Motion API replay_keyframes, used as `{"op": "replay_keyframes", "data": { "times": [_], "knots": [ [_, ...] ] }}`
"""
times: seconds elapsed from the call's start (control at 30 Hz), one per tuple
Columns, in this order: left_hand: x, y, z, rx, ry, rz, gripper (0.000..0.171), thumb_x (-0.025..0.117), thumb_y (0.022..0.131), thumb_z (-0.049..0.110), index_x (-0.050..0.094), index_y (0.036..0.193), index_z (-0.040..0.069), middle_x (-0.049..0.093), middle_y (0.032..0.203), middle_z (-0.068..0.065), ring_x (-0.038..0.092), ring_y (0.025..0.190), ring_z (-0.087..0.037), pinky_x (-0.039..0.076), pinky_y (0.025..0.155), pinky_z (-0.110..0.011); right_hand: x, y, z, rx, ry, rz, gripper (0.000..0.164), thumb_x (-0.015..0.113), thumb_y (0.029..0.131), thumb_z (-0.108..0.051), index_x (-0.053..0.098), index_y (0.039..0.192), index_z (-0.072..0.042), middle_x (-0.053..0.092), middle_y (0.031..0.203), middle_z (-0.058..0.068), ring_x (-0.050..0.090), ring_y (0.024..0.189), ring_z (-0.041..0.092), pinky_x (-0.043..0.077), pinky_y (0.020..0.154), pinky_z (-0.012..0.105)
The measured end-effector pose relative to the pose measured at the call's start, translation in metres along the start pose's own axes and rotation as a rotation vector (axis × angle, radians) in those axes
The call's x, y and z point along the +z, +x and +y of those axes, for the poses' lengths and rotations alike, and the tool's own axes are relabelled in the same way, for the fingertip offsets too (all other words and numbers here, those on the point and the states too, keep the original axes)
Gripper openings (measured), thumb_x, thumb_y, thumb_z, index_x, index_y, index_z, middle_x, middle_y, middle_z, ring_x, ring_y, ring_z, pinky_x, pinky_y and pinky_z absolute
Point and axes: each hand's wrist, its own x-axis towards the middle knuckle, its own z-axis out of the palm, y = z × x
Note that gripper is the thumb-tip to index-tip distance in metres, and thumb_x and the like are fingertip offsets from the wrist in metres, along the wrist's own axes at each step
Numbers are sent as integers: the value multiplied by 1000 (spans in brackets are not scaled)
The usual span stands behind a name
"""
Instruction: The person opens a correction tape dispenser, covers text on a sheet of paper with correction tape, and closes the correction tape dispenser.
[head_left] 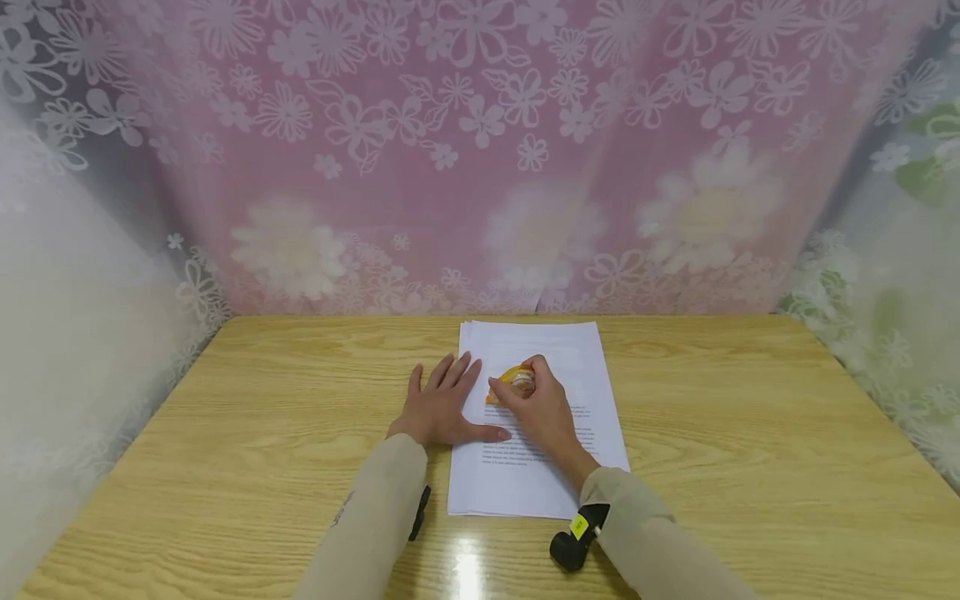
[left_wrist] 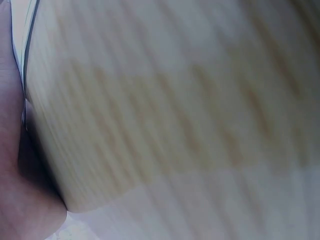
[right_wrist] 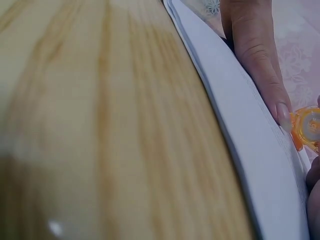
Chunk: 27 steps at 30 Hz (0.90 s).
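A stack of printed paper sheets (head_left: pixel 525 493) lies on the table. My left hand (head_left: pixel 444 410) is spread over its left edge, fingers apart and thumb stretched across the text. My right hand (head_left: pixel 547 410) pinches an orange see-through correction tape (head_left: pixel 510 375) between thumb and fingers, its tip down at the top sheet, by the upper printed lines. In the right wrist view the round spool of the correction tape (right_wrist: pixel 306 125) shows at the right edge, beside a thumb. Only part of my left hand (left_wrist: pixel 22 195) appears in the left wrist view.
The wooden table (head_left: pixel 750 417) extends on both sides of the paper. A pink floral curtain (head_left: pixel 420 183) hangs behind it, with pale floral sheets at both sides. A black wrist camera (head_left: pixel 573 546) sits below my right sleeve (head_left: pixel 637 517), near the stack's front edge.
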Motion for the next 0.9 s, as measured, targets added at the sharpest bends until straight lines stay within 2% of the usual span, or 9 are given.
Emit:
{"op": "replay_keyframes", "data": {
  "times": [0.27,0.57,0.9],
  "knots": [
    [-5,-5,2,-10,38,-24,115,40,67,92,9,155,25,5,160,4,2,145,-21,2,110,-57,3,-1,0,-10,-45,-8,46,71,83,-46,50,105,-11,59,87,2,53,70,17,43,59,30],
    [-3,-1,0,-17,5,-8,117,41,65,92,9,155,26,5,160,5,2,145,-21,0,110,-58,5,-2,-7,-32,-119,11,38,72,83,-38,47,97,-12,57,89,1,54,72,17,45,59,30],
    [-5,-4,2,-3,7,1,115,43,67,90,10,155,25,6,159,4,3,145,-21,1,110,-58,1,-1,-8,-28,-167,22,38,71,82,-37,48,98,-11,59,90,3,56,73,19,47,60,32]
  ]
}}
